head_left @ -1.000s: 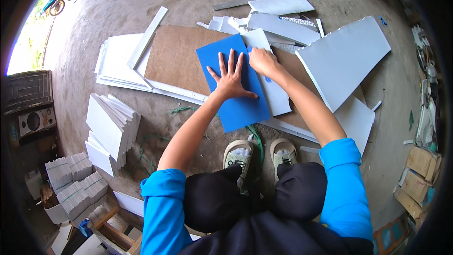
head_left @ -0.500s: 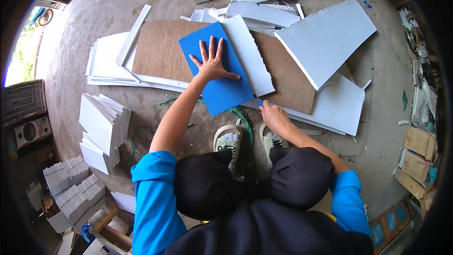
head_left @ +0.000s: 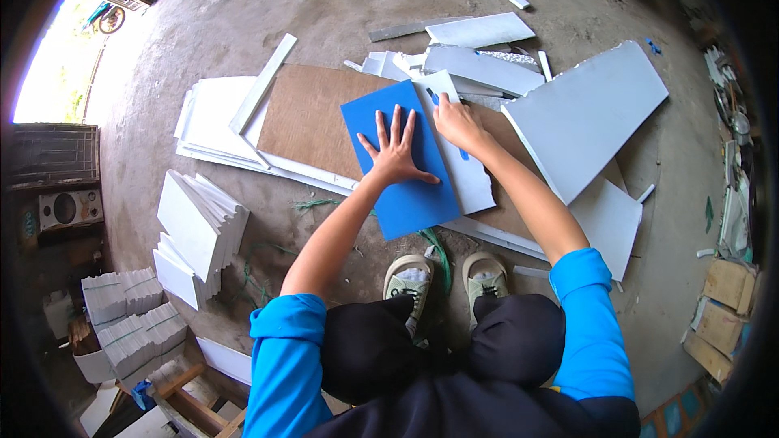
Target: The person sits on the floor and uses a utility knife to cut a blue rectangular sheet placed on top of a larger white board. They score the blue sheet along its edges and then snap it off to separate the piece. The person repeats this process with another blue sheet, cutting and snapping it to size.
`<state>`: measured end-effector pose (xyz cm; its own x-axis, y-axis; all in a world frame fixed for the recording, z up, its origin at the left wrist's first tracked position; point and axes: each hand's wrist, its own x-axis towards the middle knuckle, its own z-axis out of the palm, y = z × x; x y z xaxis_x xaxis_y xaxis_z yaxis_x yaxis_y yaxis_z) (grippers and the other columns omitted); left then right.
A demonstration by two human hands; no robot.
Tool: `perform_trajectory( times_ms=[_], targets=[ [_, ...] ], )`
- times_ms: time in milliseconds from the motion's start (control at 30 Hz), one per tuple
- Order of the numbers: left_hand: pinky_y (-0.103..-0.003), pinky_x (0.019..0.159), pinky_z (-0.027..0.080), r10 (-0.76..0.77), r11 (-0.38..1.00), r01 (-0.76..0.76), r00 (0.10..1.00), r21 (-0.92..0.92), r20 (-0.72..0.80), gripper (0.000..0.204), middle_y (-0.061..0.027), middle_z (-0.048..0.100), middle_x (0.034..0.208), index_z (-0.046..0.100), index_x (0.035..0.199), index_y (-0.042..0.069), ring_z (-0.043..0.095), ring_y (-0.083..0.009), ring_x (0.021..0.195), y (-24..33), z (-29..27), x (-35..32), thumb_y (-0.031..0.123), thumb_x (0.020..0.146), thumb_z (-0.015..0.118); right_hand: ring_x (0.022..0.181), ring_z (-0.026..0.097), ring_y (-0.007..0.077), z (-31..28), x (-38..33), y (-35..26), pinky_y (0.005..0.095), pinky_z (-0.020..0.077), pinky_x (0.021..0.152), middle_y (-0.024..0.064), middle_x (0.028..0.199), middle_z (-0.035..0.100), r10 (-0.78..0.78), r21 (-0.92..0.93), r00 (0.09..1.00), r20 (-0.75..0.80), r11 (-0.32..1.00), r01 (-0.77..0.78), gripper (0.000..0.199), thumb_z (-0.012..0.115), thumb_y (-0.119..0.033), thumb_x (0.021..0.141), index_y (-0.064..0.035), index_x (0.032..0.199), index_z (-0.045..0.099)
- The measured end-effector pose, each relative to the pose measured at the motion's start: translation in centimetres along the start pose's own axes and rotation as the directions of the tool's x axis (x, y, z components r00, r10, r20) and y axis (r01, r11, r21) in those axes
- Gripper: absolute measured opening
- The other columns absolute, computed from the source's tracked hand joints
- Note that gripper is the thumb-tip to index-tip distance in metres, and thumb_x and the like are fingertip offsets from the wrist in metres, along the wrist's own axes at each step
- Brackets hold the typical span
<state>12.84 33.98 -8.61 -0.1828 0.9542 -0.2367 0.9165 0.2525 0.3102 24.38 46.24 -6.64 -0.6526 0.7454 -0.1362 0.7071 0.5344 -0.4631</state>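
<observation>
So the whole job was laid out on the concrete floor [head_left: 324,16], I guess because pieces that big needed the room. The big brown plywood board [head_left: 312,113] lay flat over some white sheets, probably as a firm backing. Off to its right, a large pale offcut [head_left: 588,126] overlapped one end, well apart from the left hand. The blue panel [head_left: 414,203] sat slightly tilted on the plywood, in front of the person's feet, likely so both arms could reach it without stretching. A narrower white sheet [head_left: 473,186] stuck out along its right side, seemingly running underneath. The left hand [head_left: 395,159] was flat on the blue panel, fingers open and spread wide, which I'd say kept it from sliding. The right hand [head_left: 457,123] was closed around a small blue-handled tool [head_left: 432,97] by the panel's upper right edge, probably to follow that straight side. Couldn't make out a blade, tbh.
</observation>
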Motion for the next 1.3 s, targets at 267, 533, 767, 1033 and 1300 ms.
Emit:
perform_trajectory(
  times_ms=[267,533,767,1033,1300],
  targets=[
    [-0.072,0.086,-0.009,-0.037,0.999,0.038,0.998,-0.028,0.059,0.138,-0.0091,-0.009,0.146,0.0,0.14,0.019,-0.021,-0.0378,0.129,0.4,-1.1,-0.3,0.064,0.034,0.075,0.082,0.06,0.041,0.7,3.6,-2.0,0.0488,0.0468,0.073,0.0246,0.083,0.061,0.017,-0.045,1.0,-0.009,0.999,-0.017,0.027,0.041,-0.022,0.087,0.0026,0.097,0.048],
    [-0.073,0.086,-0.009,-0.025,0.999,0.027,0.999,-0.031,0.048,0.138,-0.0092,-0.01,0.145,0.0,0.14,0.019,-0.021,-0.0379,0.129,0.3,-1.2,-0.3,0.065,0.034,0.075,0.088,0.059,0.0396,0.4,5.9,-2.5,0.047,0.0458,0.078,0.0257,0.09,0.06,0.113,-0.054,0.979,0.167,0.993,-0.105,0.033,0.041,-0.022,0.084,0.004,0.103,0.048],
    [-0.074,0.083,-0.01,0.002,0.999,-0.002,1.0,-0.049,0.001,0.138,-0.0106,-0.006,0.146,0.004,0.141,0.019,-0.02,-0.04,0.129,0.1,-0.6,-0.4,0.064,0.032,0.075,0.081,0.062,0.0375,0.6,6.2,-3.6,0.0431,0.0478,0.077,0.0274,0.084,0.061,0.239,0.044,0.948,0.212,0.966,-0.254,0.033,0.043,-0.018,0.082,0.0071,0.103,0.047],
    [-0.073,0.085,-0.01,-0.039,0.999,0.039,0.999,-0.003,0.014,0.138,-0.0086,-0.009,0.146,0.003,0.141,0.019,-0.02,-0.0393,0.129,-0.4,-0.6,-0.8,0.066,0.032,0.074,0.077,0.056,0.0469,0.7,-12.5,-0.9,0.0521,0.0459,0.069,0.0321,0.079,0.057,0.126,0.179,0.859,0.497,0.953,-0.244,0.03,0.035,-0.019,0.089,0.0081,0.1,0.043],
    [-0.074,0.084,-0.01,-0.015,1.0,0.015,1.0,0.021,0.008,0.139,-0.0091,-0.009,0.146,0.002,0.14,0.019,-0.02,-0.0387,0.129,-0.2,-0.1,0.1,0.07,0.031,0.072,0.078,0.057,0.0456,-1.4,-14.8,0.2,0.0513,0.0454,0.069,0.0291,0.082,0.058,0.165,0.024,0.813,0.559,0.976,-0.214,0.029,0.037,-0.02,0.088,0.0051,0.098,0.046]
  ],
)
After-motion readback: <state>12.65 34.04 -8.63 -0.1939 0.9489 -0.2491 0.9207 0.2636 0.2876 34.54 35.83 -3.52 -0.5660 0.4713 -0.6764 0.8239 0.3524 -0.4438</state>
